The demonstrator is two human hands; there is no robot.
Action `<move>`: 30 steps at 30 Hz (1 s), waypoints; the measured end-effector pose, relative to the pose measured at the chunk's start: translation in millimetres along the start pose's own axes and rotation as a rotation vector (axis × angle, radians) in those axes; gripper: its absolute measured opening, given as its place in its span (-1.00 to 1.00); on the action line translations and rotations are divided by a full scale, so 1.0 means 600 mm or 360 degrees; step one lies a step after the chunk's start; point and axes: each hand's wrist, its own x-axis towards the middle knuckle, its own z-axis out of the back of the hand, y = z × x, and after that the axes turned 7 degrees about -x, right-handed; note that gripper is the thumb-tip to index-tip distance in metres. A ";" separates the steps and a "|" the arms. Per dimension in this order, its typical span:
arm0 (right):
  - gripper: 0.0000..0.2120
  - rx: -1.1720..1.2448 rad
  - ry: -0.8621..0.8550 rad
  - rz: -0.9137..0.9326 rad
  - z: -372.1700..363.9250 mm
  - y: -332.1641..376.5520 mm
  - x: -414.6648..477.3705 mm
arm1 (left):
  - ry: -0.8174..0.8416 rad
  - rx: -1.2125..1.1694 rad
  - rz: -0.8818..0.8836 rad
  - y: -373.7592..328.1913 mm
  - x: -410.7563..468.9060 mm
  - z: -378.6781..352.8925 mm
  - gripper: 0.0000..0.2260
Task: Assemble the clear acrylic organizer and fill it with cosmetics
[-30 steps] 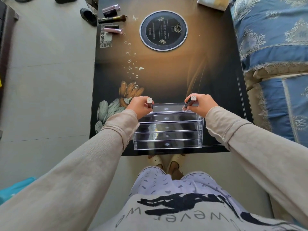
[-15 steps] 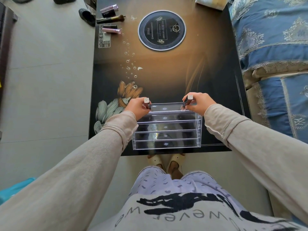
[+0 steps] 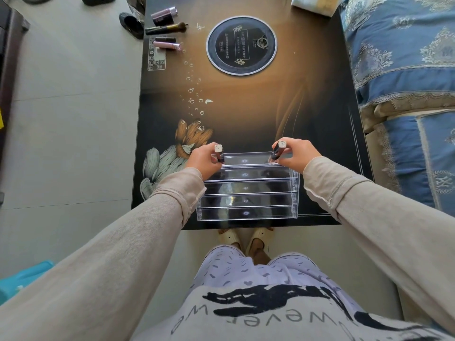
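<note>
A clear acrylic organizer (image 3: 247, 193) with stepped rows stands at the near edge of the dark table (image 3: 246, 107). My left hand (image 3: 203, 161) grips a dark lipstick tube (image 3: 219, 153) upright at the back row's left end. My right hand (image 3: 296, 153) holds a second dark lipstick tube (image 3: 277, 151), tilted, at the back row's right end. Whether either tube's base sits inside the row is hard to tell. More cosmetics lie at the far left corner: a makeup brush (image 3: 166, 28) and several pink and dark tubes (image 3: 167, 44).
A round black induction plate (image 3: 241, 45) is set in the table's far middle. A blue patterned sofa (image 3: 403, 70) runs along the right side. A black slipper (image 3: 130, 23) lies on the floor by the far left corner. My feet (image 3: 246, 238) are under the near edge.
Both hands have lifted and shifted slightly away from me over the back row, and the tubes stand more upright. The organizer has not moved.
</note>
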 end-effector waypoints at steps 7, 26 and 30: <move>-0.68 0.0218 -0.0206 -0.0315 -0.038 -0.050 -0.052 | -0.0189 0.0104 0.0214 0.038 -0.047 -0.013 -0.56; -0.86 0.0599 0.0259 -0.1240 -0.208 -0.144 -0.254 | 0.0343 -0.0105 0.0967 0.231 -0.278 -0.071 -0.86; -0.81 0.0297 0.0459 -0.1052 -0.203 -0.126 -0.232 | 0.0183 -0.0232 0.1066 0.241 -0.296 -0.071 -0.82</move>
